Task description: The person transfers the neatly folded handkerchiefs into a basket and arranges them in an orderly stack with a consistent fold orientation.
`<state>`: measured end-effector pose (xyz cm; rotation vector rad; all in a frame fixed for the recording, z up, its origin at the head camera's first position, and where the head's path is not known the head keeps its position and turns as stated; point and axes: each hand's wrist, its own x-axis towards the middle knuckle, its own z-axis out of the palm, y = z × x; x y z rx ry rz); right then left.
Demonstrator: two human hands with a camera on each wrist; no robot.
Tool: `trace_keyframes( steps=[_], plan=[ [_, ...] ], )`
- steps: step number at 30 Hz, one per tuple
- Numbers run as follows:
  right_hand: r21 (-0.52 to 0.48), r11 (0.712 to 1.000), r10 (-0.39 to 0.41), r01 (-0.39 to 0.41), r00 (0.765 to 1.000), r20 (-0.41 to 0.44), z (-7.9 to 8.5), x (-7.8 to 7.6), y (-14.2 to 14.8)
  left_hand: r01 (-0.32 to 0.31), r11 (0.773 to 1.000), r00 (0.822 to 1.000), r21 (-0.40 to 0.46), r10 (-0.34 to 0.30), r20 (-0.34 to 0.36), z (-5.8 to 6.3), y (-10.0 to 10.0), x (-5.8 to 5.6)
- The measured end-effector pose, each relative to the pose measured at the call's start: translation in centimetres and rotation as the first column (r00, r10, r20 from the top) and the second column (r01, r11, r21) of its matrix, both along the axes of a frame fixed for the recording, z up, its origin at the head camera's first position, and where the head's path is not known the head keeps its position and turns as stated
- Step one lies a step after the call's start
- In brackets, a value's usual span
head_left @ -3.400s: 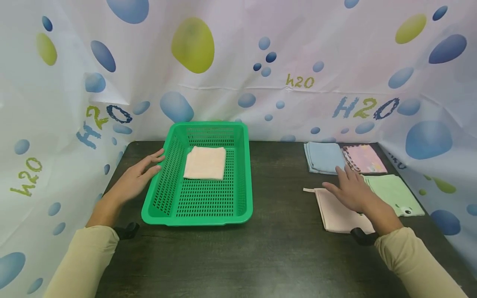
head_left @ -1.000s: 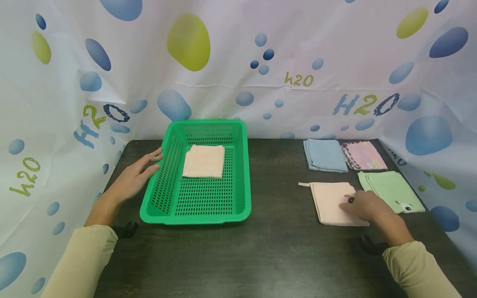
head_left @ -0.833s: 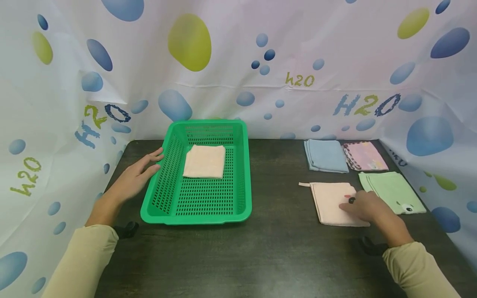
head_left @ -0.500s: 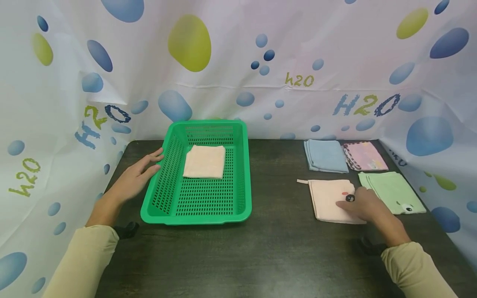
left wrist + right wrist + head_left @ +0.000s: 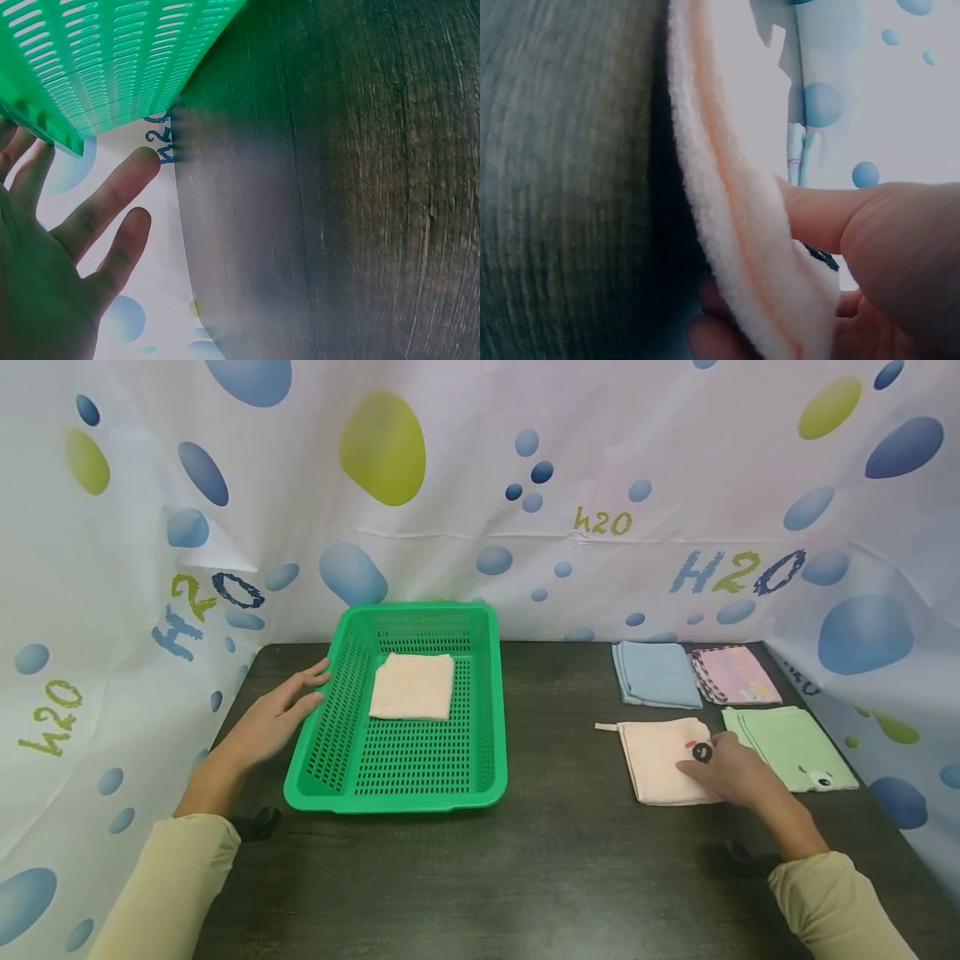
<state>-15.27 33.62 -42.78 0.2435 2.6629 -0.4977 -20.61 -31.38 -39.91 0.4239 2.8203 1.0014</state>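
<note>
- Two tan sleeves (image 5: 168, 877) fill the lower corners of the head frame; my forearms reach up and inward from them over the dark worktop (image 5: 525, 877).
- My right hand (image 5: 738, 772), right of centre, points leftward, wrist lower than knuckles. The right wrist view shows it pinching: thumb on top, other fingers (image 5: 714, 339) under the folded edge.
- What they pinch is the pale pink cloth (image 5: 654, 767), right of centre, its white tab (image 5: 606, 727) pointing left. The gripped edge looks raised; I cannot tell whether all of it is off the worktop.
- I judge this the weak point: if my thumb and fingers have missed a layer, the folds could slip apart, and one-sided hold could let the tab side sag or drag.
- My left hand (image 5: 273, 718), left of centre, slants up and right, fingers extended and loose, grasping nothing; some fingertips seem to meet the rim.
- That rim belongs to the green basket (image 5: 397, 803). So light a touch may not steady it: a knock could make it slide.
- Inside, toward the back, lies a cream cloth (image 5: 412, 687); anything dropped carelessly there could rumple it.
- Farther right lie a green cloth (image 5: 795, 747), then a blue cloth (image 5: 656, 675) and a patterned pink cloth (image 5: 738, 675).
- Behind everything, a spotted sheet (image 5: 450, 427) spans the top.
</note>
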Motion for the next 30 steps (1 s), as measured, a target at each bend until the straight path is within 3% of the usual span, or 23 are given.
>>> trace_keyframes(
  steps=[7,13,20,26,30],
  plan=[
    [-0.129,0.987,0.083,-0.094,0.993,-0.087,0.3,0.4,1.2,-0.012,1.0,1.0,0.006,0.012,0.007,-0.3,0.0,-0.2],
    [-0.217,0.971,0.078,-0.102,0.99,-0.114,0.7,0.7,1.1,-0.007,1.0,1.0,0.009,0.007,0.0,-0.2,0.0,-0.1],
    [-0.317,0.948,0.013,-0.04,0.996,-0.087,0.6,1.0,1.0,-0.002,1.0,1.0,0.006,0.002,0.005,0.0,0.0,-0.2],
    [-0.431,0.902,-0.055,0.029,0.997,-0.049,0.5,1.0,1.2,-0.01,1.0,1.0,0.004,0.01,0.005,0.0,0.0,-0.1],
    [-0.517,0.853,-0.103,0.07,0.994,-0.037,0.8,0.9,0.9,-0.008,1.0,1.0,-0.002,0.008,0.01,0.1,0.0,-0.1]
  ],
)
